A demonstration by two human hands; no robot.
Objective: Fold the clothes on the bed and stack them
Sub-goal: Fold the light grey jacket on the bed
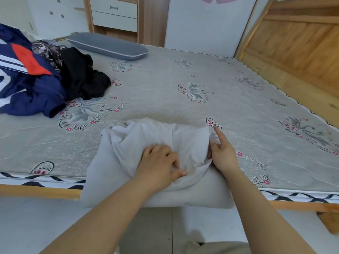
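A white garment (161, 136) lies bunched at the near edge of the bed (183, 107), its lower part hanging over the mattress side. My left hand (159, 162) lies on its middle, with fingers and thumb pinching a fold of the cloth. My right hand (221, 153) holds the garment's right edge with thumb and lower fingers, its index finger pointing out straight. A heap of unfolded clothes sits at the far left: a navy, white and red jacket (23, 79), a black garment (84, 77) and a dark patterned piece (47, 50).
A grey pillow (108, 45) lies at the back of the bed. A wooden headboard (293, 44) rises on the right, a drawer unit (113, 13) stands behind. The wooden bed frame (36, 191) runs along the near side above a pale floor.
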